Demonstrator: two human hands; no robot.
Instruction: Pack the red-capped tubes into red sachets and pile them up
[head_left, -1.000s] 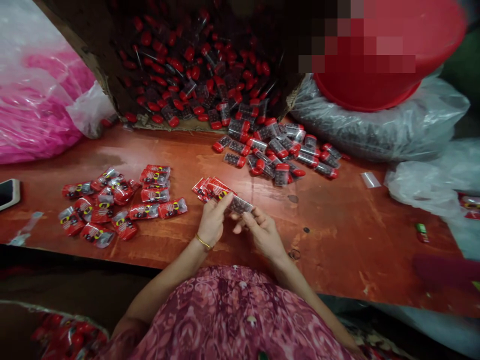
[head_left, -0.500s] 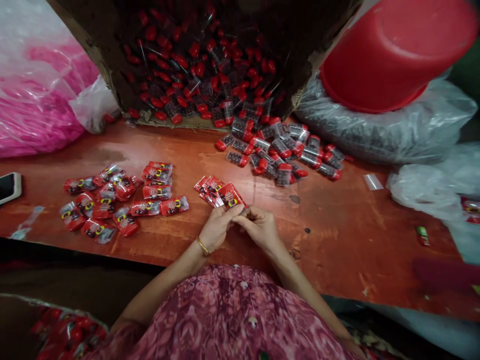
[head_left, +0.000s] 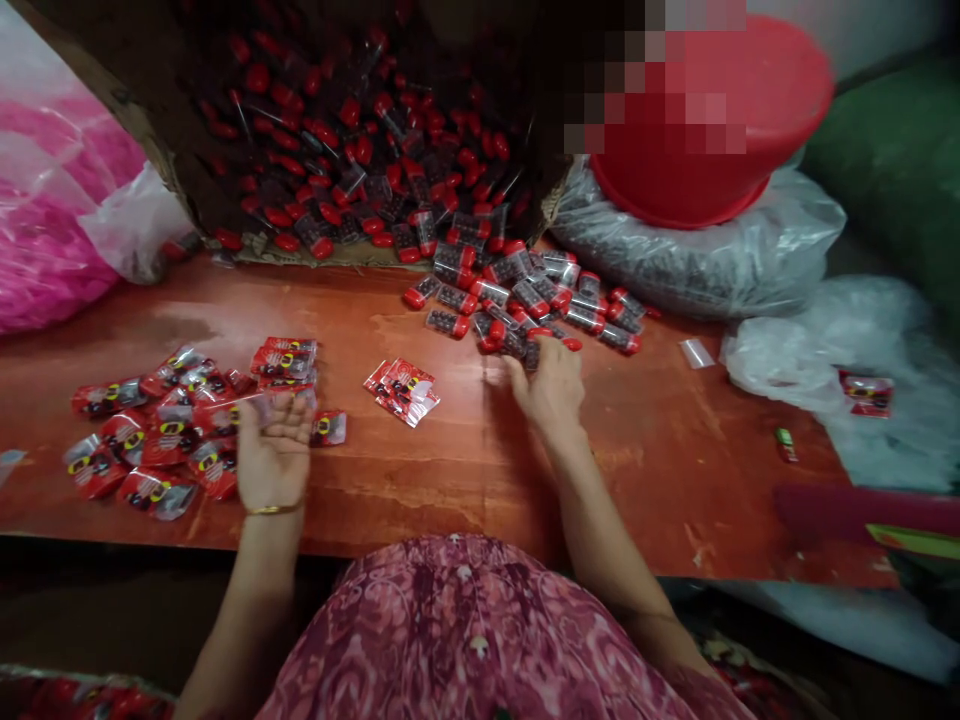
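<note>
My left hand is palm up with its fingers apart, at the right side of a pile of filled red-printed packets. A blurred clear and red packet lies by its fingertips; I cannot tell whether they touch. My right hand is at the near edge of a heap of small clear containers with red caps. Its thumb and fingers are on both sides of one red-capped container, partly hidden by the hand. Between my hands lie several flat red packets, fanned on the table.
A large carton full of the same containers lies open at the back. A red tub rests on a clear bag of dark pieces at the back right. Pink items fill a bag on the left. Plastic bags lie right.
My hands were together at the flat packets and have parted. The left one went to the filled pile and opened; the right one reached to the red-capped containers. The head view has shifted.
</note>
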